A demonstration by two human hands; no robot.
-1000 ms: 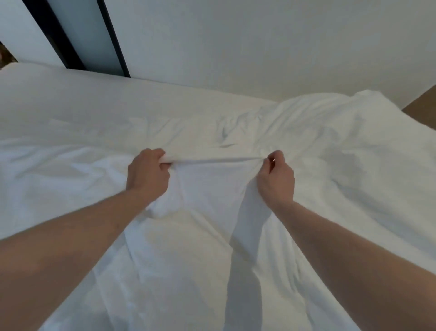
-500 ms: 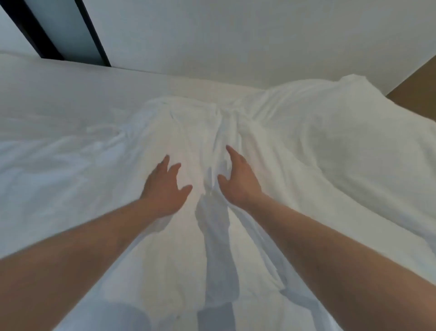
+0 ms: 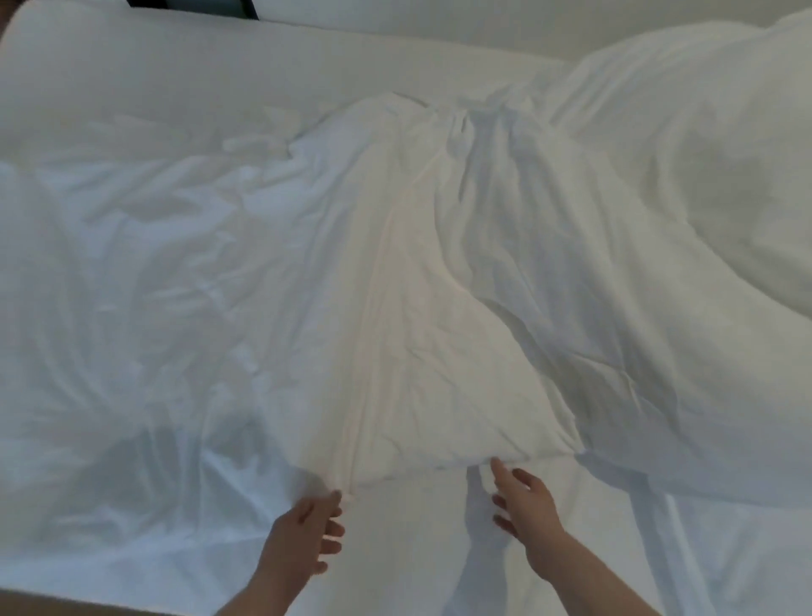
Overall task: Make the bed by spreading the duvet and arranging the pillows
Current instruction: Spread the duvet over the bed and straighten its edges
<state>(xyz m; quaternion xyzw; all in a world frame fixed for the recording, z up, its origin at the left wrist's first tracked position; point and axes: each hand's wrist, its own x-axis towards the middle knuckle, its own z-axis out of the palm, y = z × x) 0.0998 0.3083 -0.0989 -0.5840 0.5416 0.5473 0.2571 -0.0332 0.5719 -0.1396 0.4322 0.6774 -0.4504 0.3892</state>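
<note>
We see a pale, unmarked wall [image 3: 483, 26] running across the top of the picture, well beyond the fingers of the right hand [image 3: 523, 505] and straight ahead of them. Far ahead of the left hand [image 3: 303, 541], and off to the left of its fingertips, a short stretch of dark frame [image 3: 175, 3] sits against that wall, cut off by the upper edge of the shot. Behind and to the left of the left hand's fingers, a blurred brown strip of floor [image 3: 44, 604] shows along the lower edge. We cannot tell what the floor is made of.
</note>
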